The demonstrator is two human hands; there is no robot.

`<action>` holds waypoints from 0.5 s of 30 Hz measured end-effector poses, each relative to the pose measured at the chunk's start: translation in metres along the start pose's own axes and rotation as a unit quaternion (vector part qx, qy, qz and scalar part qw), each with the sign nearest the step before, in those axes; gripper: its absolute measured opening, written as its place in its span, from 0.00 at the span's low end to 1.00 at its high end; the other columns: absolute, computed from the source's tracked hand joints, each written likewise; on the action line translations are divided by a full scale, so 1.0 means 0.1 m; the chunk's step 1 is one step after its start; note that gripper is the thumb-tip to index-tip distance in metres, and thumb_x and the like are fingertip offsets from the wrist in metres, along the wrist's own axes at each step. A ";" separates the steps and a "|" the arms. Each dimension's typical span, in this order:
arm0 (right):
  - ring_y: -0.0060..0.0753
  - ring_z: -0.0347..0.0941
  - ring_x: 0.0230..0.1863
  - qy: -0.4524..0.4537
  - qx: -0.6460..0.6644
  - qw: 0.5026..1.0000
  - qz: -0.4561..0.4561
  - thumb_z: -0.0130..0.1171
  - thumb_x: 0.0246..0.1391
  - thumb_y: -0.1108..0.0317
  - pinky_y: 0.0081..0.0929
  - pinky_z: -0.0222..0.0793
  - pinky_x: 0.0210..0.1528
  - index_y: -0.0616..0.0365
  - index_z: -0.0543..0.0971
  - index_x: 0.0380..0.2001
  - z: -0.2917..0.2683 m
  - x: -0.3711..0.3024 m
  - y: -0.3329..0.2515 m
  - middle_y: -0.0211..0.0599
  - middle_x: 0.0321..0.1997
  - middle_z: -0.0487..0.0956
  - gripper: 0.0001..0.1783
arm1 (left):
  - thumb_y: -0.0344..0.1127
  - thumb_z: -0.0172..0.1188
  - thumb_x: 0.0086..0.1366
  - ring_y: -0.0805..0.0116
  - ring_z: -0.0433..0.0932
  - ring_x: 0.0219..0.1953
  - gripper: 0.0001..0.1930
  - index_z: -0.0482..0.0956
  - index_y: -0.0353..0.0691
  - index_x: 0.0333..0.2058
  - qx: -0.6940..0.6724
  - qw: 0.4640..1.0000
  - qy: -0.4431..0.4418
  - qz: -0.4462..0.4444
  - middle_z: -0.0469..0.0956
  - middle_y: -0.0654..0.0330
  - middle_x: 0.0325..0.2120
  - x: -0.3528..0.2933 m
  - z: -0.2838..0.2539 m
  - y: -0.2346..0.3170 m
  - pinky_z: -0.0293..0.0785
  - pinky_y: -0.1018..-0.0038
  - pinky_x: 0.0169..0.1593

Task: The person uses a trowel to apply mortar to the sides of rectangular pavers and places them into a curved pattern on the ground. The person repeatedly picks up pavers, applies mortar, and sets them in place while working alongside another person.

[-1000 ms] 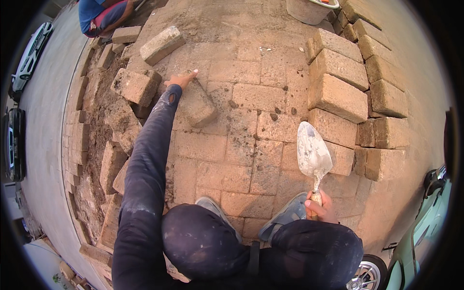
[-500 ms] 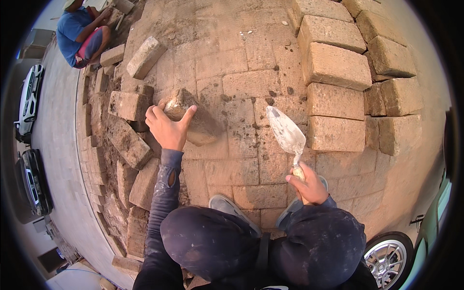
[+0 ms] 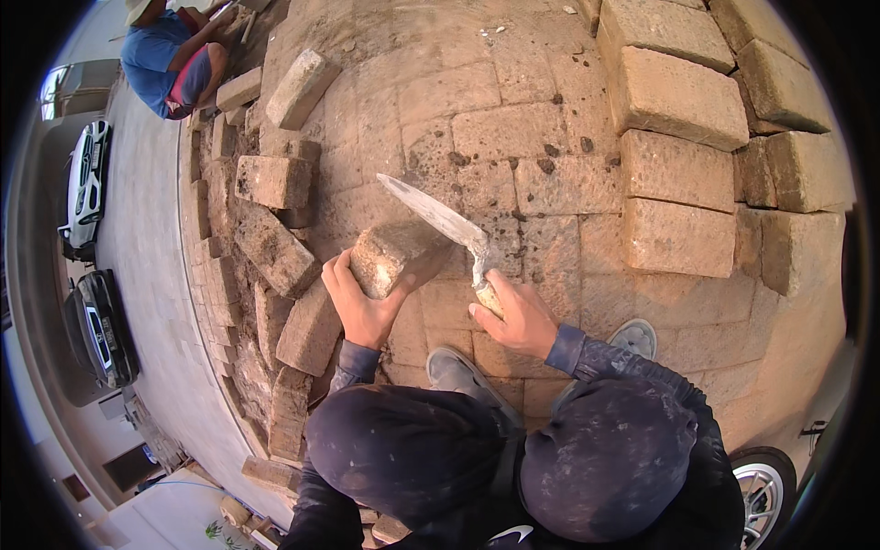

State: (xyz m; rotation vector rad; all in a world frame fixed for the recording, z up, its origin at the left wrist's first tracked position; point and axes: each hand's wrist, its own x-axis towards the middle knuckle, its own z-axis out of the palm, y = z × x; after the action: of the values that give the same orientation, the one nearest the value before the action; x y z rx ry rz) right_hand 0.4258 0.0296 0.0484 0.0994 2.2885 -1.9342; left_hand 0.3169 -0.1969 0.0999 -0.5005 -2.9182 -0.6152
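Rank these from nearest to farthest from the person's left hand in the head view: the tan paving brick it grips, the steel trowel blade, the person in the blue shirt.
1. Tan paving brick: gripped by the left hand.
2. Steel trowel blade: just right, over the brick.
3. Person in the blue shirt: far off, upper left.

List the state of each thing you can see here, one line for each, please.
Paving block: lifted, tilted, gripped by the left hand.
Trowel: held by the right hand, blade against the block's top.
Loose blocks: pulled up, lying in disorder at the left.
Stacked blocks: in rows at the right.
Paved ground: laid flat, dirt crumbs on it.
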 end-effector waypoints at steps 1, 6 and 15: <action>0.65 0.76 0.29 0.006 -0.013 1.000 -0.026 0.60 0.57 0.60 0.51 0.69 0.30 0.64 0.70 0.46 0.05 -0.01 -0.03 0.59 0.27 0.78 0.21 | 0.47 0.80 0.44 0.49 0.67 0.53 0.45 0.66 0.33 0.56 -0.005 1.000 0.007 -0.004 0.64 0.49 0.48 -0.02 0.02 -0.01 0.65 0.58 0.58; 0.67 0.76 0.31 -0.056 -0.056 0.996 0.050 0.59 0.54 0.61 0.52 0.70 0.32 0.65 0.69 0.42 0.12 0.19 0.30 0.60 0.28 0.78 0.19 | 0.48 0.81 0.45 0.50 0.65 0.54 0.46 0.65 0.33 0.56 0.012 1.000 0.016 0.001 0.63 0.49 0.49 -0.06 0.04 0.16 0.64 0.57 0.58; 0.69 0.76 0.33 -0.117 -0.114 0.982 0.093 0.57 0.52 0.62 0.55 0.71 0.36 0.63 0.69 0.42 -0.12 0.26 0.25 0.64 0.29 0.79 0.19 | 0.47 0.80 0.44 0.49 0.65 0.54 0.46 0.65 0.34 0.57 -0.020 1.000 0.016 -0.013 0.64 0.49 0.49 -0.06 0.07 0.06 0.64 0.56 0.58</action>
State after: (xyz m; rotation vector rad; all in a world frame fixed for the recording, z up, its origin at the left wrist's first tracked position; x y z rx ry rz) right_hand 0.4033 0.0442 0.0221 0.0539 2.2352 -1.4978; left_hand 0.3241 -0.1912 0.0949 -0.4550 -2.8921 -0.6809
